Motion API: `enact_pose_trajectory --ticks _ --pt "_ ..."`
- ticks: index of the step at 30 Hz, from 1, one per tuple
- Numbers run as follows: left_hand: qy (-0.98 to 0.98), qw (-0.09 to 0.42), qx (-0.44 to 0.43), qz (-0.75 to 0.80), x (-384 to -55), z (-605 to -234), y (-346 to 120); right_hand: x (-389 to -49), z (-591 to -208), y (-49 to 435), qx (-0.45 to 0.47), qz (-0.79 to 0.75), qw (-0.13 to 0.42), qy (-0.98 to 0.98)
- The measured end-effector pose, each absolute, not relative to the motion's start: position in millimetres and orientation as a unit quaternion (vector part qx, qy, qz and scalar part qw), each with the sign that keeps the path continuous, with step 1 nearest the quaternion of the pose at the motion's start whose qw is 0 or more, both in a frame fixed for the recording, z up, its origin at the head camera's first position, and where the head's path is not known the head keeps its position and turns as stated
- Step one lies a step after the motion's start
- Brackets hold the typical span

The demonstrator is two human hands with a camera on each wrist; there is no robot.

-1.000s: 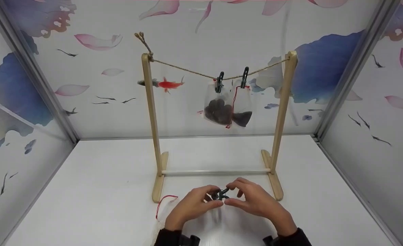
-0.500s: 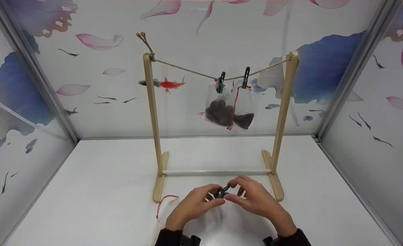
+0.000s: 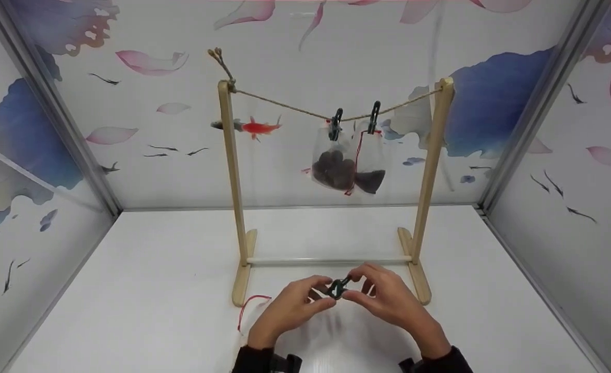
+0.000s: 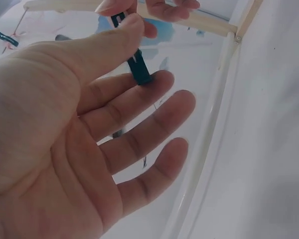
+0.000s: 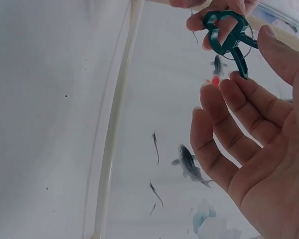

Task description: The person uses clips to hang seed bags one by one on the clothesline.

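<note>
A small dark green spring clip (image 3: 338, 288) is held between both hands, low over the table in front of the wooden stand. My left hand (image 3: 295, 303) pinches its rounded jaw end with thumb and index finger. With thumb and index finger at the two handles, my right hand (image 3: 386, 295) grips the other side. The right wrist view shows the looped jaws of the clip (image 5: 213, 39) and its thin wire ring. In the left wrist view, the left thumb covers part of the clip (image 4: 138, 67); the other left fingers are loosely spread.
A sagging rope (image 3: 279, 106) spans the wooden stand (image 3: 235, 197). Two dark clips hang mesh bags from it: one with dark round lumps (image 3: 333, 168), one with dark contents (image 3: 370, 181). A red cord (image 3: 253, 298) lies by the left forearm.
Between the fingers the clip has turned, so its looped outline now faces the head view. The right hand has shifted slightly up; the hanging bags stay in place.
</note>
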State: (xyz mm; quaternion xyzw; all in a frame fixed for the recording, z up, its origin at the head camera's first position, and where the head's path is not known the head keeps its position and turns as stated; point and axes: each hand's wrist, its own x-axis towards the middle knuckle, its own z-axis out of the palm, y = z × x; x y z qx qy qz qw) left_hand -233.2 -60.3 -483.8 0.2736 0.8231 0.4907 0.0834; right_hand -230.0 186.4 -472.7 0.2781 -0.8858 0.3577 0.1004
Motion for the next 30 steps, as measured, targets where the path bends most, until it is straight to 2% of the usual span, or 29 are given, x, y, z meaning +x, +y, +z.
enact_pose_trajectory --ticks 7,11,20,25,30 --pt "0.865 0.018 0.232 0.444 -231 -477 -83 -229 -473 186 0.261 0.364 0.109 -0.887" --pt "0.892 0.002 0.178 0.415 -229 -474 -105 -229 -472 186 0.258 0.359 0.116 -0.890" --pt "0.936 0.054 -0.014 0.348 -224 -479 -161 -232 -474 188 0.249 0.358 0.165 -0.885" --pt "0.930 0.088 -0.066 0.350 -219 -482 -174 -233 -476 188 0.246 0.360 0.175 -0.883" --pt "0.923 0.129 -0.074 0.355 -218 -483 -175 -234 -477 187 0.252 0.358 0.182 -0.881"
